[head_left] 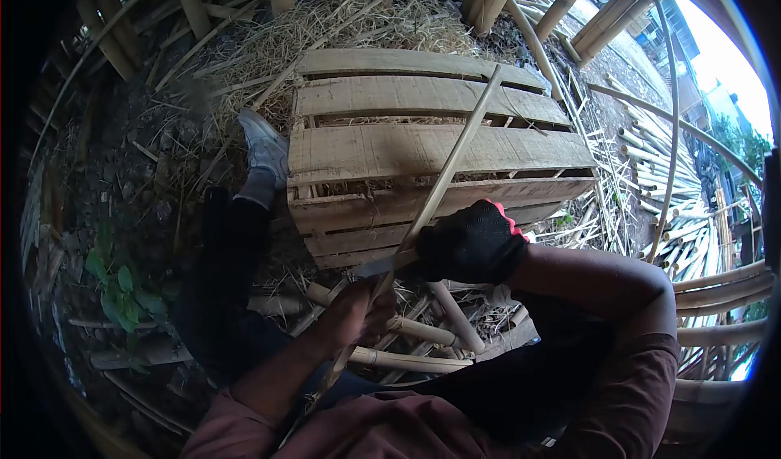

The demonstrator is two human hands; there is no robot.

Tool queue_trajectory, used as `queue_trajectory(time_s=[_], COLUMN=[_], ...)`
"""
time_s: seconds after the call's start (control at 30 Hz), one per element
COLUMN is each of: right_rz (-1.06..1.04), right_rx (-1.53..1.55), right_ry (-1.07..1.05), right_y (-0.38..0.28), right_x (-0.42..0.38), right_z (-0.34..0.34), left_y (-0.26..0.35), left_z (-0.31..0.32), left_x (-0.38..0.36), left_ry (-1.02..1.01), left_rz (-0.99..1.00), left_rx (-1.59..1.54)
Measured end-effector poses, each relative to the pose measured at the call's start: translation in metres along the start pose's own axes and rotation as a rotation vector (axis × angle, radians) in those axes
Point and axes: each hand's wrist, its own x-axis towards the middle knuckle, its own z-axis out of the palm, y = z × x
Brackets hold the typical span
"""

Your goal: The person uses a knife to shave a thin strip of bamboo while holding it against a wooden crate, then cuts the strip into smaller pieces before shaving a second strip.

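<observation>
A long, thin bamboo strip (455, 154) runs slantwise from over a slatted wooden crate (366, 151) down toward my lap. My bare left hand (364, 311) is closed around its lower part. My right hand (472, 243), in a black glove with a red edge, is wrapped round the handle of a knife. The knife blade (370, 267) points left and crosses the strip just above my left fingers. Most of the handle is hidden by the glove.
My shoe (264, 143) rests beside the crate's left side. Cut bamboo poles (415, 361) lie below my hands, and more bamboo poles (679, 186) are piled at the right. Straw and shavings (374, 28) cover the ground behind the crate. A leafy plant (122, 284) grows at left.
</observation>
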Motion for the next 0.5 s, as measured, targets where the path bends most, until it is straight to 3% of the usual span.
queue_trajectory(time_s=[0.13,0.2,0.33,0.4,0.47,0.5], right_rz=[0.033,-0.010,-0.061,-0.018,0.142,0.317], right_rx=[-0.082,-0.141,-0.153,-0.212,-0.470,-0.692], right_ry=[-0.104,0.020,0.038,0.001,0.012,-0.068], right_y=[0.002,0.013,0.022,0.026,0.065,0.086], right_x=[0.002,-0.002,-0.001,0.004,0.004,0.007], right_z=[-0.009,-0.003,-0.009,-0.021,-0.030,-0.048], left_y=[-0.002,0.000,0.002,0.005,0.006,0.007], left_z=[-0.002,-0.004,-0.004,-0.006,-0.006,-0.006], left_x=[0.002,0.003,0.005,0.007,0.005,0.004], left_ry=[-0.037,-0.043,-0.072,-0.098,-0.126,-0.099], left_rz=[0.011,0.004,0.031,0.059,0.082,0.054], left_rx=[-0.002,-0.015,0.043,0.015,-0.014,-0.013])
